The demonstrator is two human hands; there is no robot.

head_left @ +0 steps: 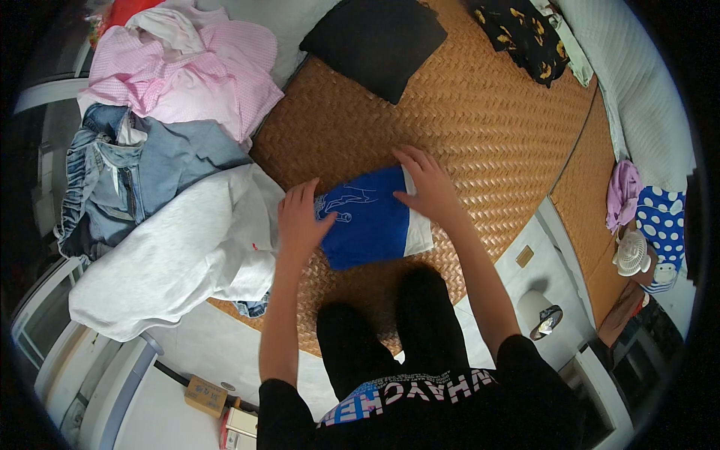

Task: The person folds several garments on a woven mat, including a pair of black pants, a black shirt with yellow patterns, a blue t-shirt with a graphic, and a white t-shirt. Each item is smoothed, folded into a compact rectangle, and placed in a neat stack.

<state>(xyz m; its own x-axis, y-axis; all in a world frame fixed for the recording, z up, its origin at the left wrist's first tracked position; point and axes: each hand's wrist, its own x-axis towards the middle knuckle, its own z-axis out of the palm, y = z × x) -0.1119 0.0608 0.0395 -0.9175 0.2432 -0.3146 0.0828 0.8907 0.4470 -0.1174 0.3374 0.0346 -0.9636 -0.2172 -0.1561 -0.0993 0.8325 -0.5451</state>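
Observation:
A blue folded garment (367,225) with white line drawings and a white band along its right side lies on the woven mat (480,150) in front of my knees. At its left edge is my left hand (301,217), fingers stretched out and the thumb over the cloth. My right hand (429,189) is spread at the upper right corner, over the white band, with thumb and fingers apart. Neither hand grips the fabric. Whether the fingertips press on it or hover just above, I cannot tell.
To the left, a white cloth (180,247), blue denim clothing (172,150) and pink checked clothing (217,67) lie heaped. A folded black cloth (375,45) is at the far side, a black patterned garment (521,37) far right. A small white fan (631,253) stands at the right.

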